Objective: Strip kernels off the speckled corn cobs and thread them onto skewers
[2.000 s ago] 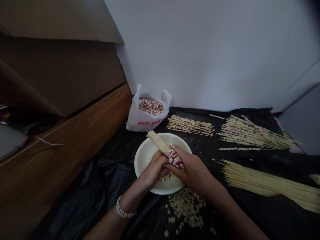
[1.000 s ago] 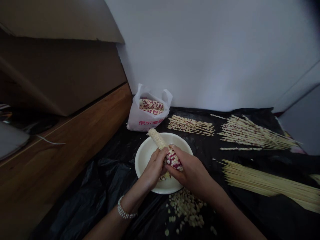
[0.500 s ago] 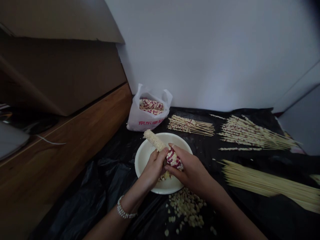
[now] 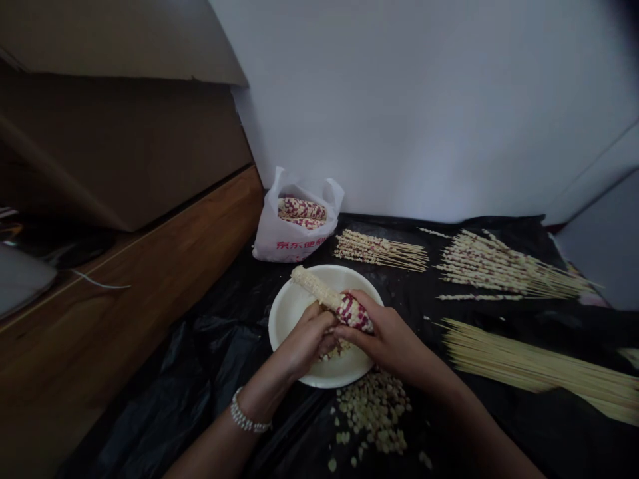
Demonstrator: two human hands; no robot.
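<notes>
Over a white bowl [image 4: 289,313] I hold a corn cob [image 4: 319,291], its far end stripped bare and its near end still covered with red and white kernels. My right hand [image 4: 392,339] is closed round the kernelled end. My left hand [image 4: 304,342], with a bead bracelet on its wrist, is closed against the cob from below, its thumb pressed on the kernels. A few loose kernels lie in the bowl under my fingers.
Loose kernels [image 4: 372,412] are scattered on the black plastic sheet [image 4: 200,372] in front of the bowl. A white bag [image 4: 294,229] with more cobs stands behind. Skewers threaded with kernels [image 4: 382,251] and bare bamboo skewers [image 4: 529,366] lie to the right. A wooden ledge [image 4: 124,306] runs along the left.
The cob has turned and tilted slightly in my hands, and its bare tip has swung a little. My left thumb has shifted along the kernels. Both hands stay over the bowl.
</notes>
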